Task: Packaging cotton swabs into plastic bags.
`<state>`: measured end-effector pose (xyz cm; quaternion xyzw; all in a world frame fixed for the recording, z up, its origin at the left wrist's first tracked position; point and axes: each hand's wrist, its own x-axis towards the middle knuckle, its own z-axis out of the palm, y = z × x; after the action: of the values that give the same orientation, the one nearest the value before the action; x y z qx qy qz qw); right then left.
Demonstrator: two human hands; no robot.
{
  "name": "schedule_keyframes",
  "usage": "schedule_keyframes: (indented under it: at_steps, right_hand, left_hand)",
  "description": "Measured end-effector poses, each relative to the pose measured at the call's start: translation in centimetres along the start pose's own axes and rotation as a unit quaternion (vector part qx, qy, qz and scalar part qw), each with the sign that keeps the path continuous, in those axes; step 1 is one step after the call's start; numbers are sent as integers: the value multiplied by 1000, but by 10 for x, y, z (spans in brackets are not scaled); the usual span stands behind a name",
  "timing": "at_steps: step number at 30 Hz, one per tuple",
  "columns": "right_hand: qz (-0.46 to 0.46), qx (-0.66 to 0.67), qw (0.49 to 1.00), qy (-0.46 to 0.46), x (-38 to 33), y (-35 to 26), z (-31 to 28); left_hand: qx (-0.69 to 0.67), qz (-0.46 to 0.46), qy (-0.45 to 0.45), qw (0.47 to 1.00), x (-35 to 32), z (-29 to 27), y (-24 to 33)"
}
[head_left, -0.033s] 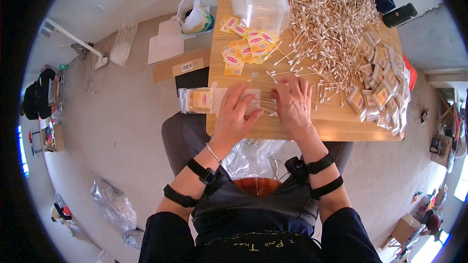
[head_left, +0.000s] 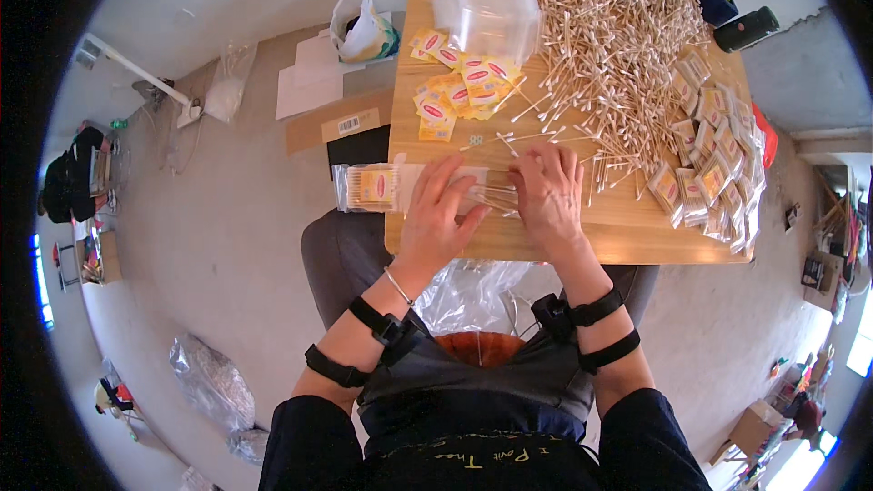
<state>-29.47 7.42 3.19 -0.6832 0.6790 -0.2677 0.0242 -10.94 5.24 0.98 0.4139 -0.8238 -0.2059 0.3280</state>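
Observation:
My left hand (head_left: 436, 218) rests on a clear plastic bag (head_left: 470, 184), thumb and fingers bent around it. Several loose cotton swabs (head_left: 496, 195) lie between my two hands, their left ends at the bag. The curled fingers of my right hand (head_left: 550, 195) close over the right ends of these swabs. A filled packet of swabs (head_left: 373, 188) with a yellow label sits just left of my left hand, at the table's left edge. A few stray swabs (head_left: 506, 143) lie beyond my right fingertips. My palms hide part of the bag and swabs.
A big heap of cotton swabs (head_left: 609, 36) covers the far table. Yellow cards (head_left: 438, 107) and a stack of clear bags (head_left: 496, 18) lie far left. Finished packets (head_left: 718, 155) are piled at right. A dark cylinder (head_left: 746, 29) stands at the far right corner.
The fingers of my right hand have shifted very slightly over the swab ends. My left hand and everything else look the same.

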Motion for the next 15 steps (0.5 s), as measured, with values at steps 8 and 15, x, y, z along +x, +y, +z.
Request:
schedule_keyframes:
  at_steps: [8,15]
  right_hand:
    - [88,133,987,33,-9,3,6]
    - [115,202,972,32,-13,-6,0]
  left_hand:
    - [-27,-3,14,1000,2,0,1]
    - [-35,-11,29,999,1,-1,-1]
